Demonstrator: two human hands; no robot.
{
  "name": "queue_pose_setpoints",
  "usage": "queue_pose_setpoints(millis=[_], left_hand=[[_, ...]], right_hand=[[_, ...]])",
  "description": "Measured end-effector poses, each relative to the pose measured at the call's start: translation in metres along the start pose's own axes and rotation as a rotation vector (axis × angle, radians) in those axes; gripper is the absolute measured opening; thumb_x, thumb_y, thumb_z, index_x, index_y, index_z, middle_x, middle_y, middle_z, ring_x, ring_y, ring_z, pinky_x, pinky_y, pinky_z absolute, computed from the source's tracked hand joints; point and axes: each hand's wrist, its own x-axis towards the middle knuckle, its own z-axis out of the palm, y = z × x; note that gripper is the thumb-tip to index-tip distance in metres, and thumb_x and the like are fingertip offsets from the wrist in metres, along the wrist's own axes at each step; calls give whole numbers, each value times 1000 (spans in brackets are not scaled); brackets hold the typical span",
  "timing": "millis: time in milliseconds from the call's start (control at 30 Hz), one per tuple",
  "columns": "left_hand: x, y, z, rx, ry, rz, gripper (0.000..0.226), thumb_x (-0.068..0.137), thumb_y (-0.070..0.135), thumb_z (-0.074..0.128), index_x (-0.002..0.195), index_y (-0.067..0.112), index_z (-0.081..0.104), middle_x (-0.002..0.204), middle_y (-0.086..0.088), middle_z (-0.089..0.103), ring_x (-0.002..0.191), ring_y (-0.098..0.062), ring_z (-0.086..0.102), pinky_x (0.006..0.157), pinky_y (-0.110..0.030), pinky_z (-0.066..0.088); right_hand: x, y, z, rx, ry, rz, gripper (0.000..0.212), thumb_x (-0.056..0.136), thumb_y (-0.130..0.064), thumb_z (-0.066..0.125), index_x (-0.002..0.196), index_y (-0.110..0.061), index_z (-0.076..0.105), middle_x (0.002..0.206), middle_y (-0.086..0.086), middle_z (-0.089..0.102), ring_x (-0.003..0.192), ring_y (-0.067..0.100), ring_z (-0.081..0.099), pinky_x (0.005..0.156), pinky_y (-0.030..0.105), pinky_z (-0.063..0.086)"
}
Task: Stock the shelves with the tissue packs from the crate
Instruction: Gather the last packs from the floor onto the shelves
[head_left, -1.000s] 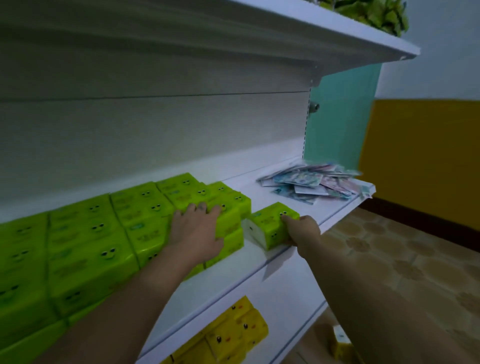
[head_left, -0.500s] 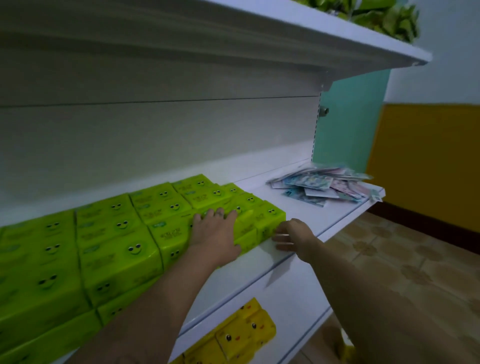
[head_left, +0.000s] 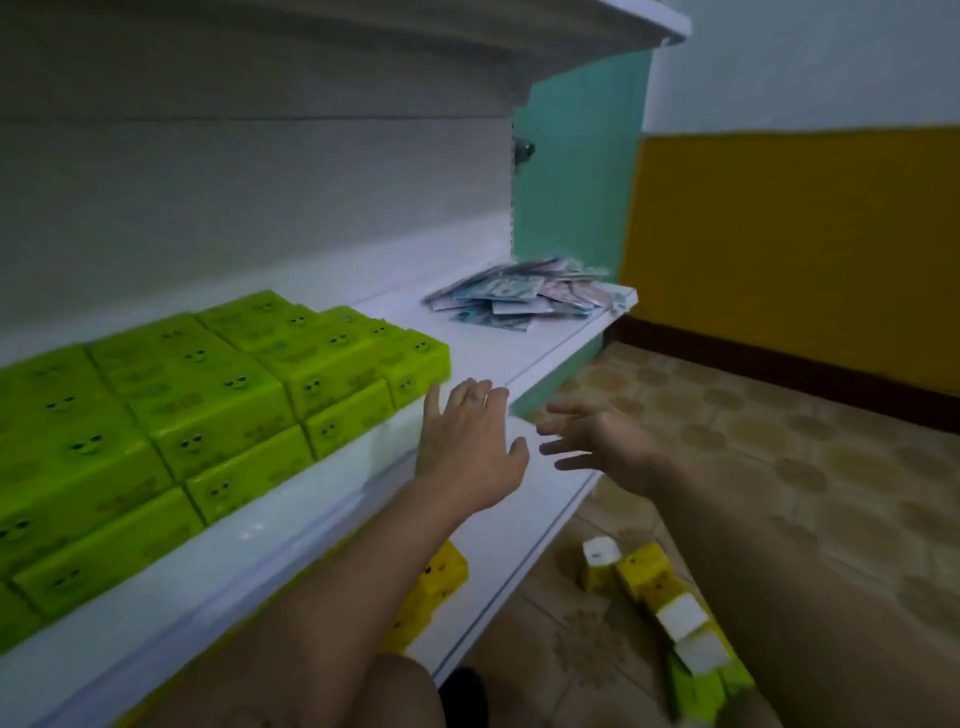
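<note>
Green tissue packs (head_left: 208, 395) with printed faces fill the left of the white shelf (head_left: 498, 353), stacked two high in tight rows. The rightmost pack (head_left: 415, 364) sits flush at the end of the block. My left hand (head_left: 467, 441) hovers just right of that pack, fingers spread, holding nothing. My right hand (head_left: 597, 441) is beside it over the shelf's front edge, open and empty too. Yellow tissue packs (head_left: 649, 577) lie on the floor at lower right. No crate is in view.
A pile of flat sachets (head_left: 519, 299) lies at the shelf's right end. More yellow packs (head_left: 436, 577) sit on the lower shelf. A teal side panel (head_left: 576, 171) closes the shelf's right end. Patterned floor tiles (head_left: 779, 441) spread to the right.
The loose green pack was pushed left against the block. Both hands have since come off the packs and pulled back to the right with fingers spread. My head has tilted down.
</note>
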Motion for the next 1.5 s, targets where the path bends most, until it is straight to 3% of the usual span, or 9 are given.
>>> queue_pose_setpoints(millis=[267,400,533,667,733,833,933,1233,1500], left_hand=[[-16,107,127,-543,-558,-116,53,86,50,55,134,28,49,135,3,55,126,-22,49,105,-39,36],[-15,142,194,-743,-737,-242,47,90,37,62,132,18,54,125,0,60,100,-10,57,84,-21,43],[-8,165,270,-887,-848,-408,33,88,34,65,118,20,63,111,3,66,90,-10,63,85,-28,53],[-10,177,355,-944,-971,-579,11,89,34,64,99,29,65,113,4,65,104,-15,60,94,-36,50],[-11,179,391,-991,-1048,-673,7,92,31,61,97,28,64,108,4,64,104,-15,58,90,-34,48],[-9,176,441,-1100,-1152,-844,7,98,28,53,100,28,59,113,2,63,110,-16,57,92,-36,48],[-11,171,489,-1169,-1189,-992,16,100,27,50,113,24,56,116,2,63,113,-17,57,96,-38,48],[-28,148,568,-1232,-1244,-1026,21,102,28,45,119,26,56,114,6,64,108,-10,58,94,-34,49],[-33,122,568,-1179,-1185,-1007,17,98,35,50,113,32,59,113,8,66,107,-10,59,89,-34,51]], right_hand=[[-44,138,-140,63,387,252,19,95,-9,54,112,-6,62,102,11,67,83,24,68,70,35,54],[-63,225,-189,90,517,427,8,94,-11,57,98,-6,62,98,14,63,77,24,65,65,32,52],[-60,313,-206,92,553,612,8,94,-11,57,98,-5,60,91,11,60,81,26,62,68,34,49],[-31,403,-208,3,537,786,5,89,-10,63,88,-5,65,80,15,58,70,26,57,64,35,47],[-10,442,-209,-143,546,836,23,85,-16,68,103,-1,67,82,16,63,80,27,60,74,39,49],[21,481,-209,-346,532,890,55,83,-28,73,127,-1,55,119,20,62,113,33,58,88,35,45],[49,512,-214,-471,550,906,69,79,-39,75,128,0,47,126,21,55,119,37,51,89,40,44],[96,594,-185,-1089,454,999,131,61,-76,69,148,4,12,145,19,29,136,35,28,107,45,31],[91,593,-171,-1069,540,1016,111,58,-54,82,136,-4,23,134,20,37,125,37,37,101,47,34]])
